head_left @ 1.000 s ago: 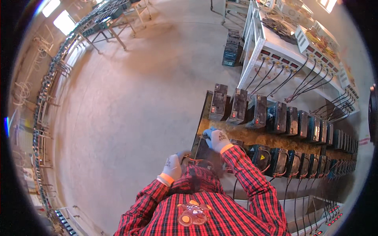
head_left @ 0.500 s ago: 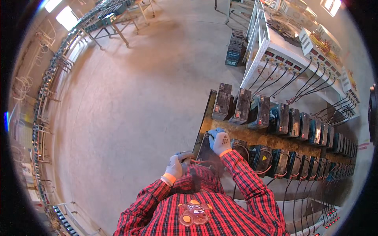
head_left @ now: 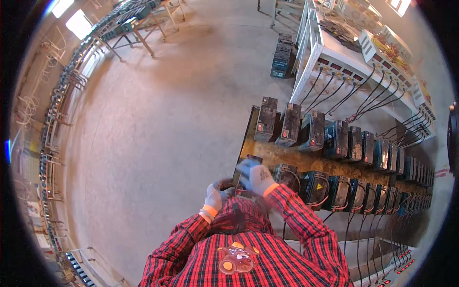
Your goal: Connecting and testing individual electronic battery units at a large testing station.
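Note:
At the near left end of a bench, a black battery (head_left: 253,159) stands mostly hidden behind my gloved right hand (head_left: 258,177). That hand is smeared by motion over the battery's top, so its finger posture is unclear. My left hand (head_left: 217,195), in a grey glove with dark fingertips, is closed at the battery's near end. What its fingers pinch is too small to make out. To the right, a black battery with a yellow triangle label (head_left: 317,187) stands in the near row, with reddish leads along its side.
Behind the near row runs a second row of black batteries (head_left: 289,125) on the brown bench top (head_left: 306,160). Beyond it, a white rack (head_left: 330,52) carries power units with black cables. More batteries (head_left: 282,55) are stacked on the floor. Cables hang below the bench at right.
My right hand has moved slightly left and nearer to me, off the battery's far end, and is now blurred. My left hand stays almost in place. The whole view has shifted slightly.

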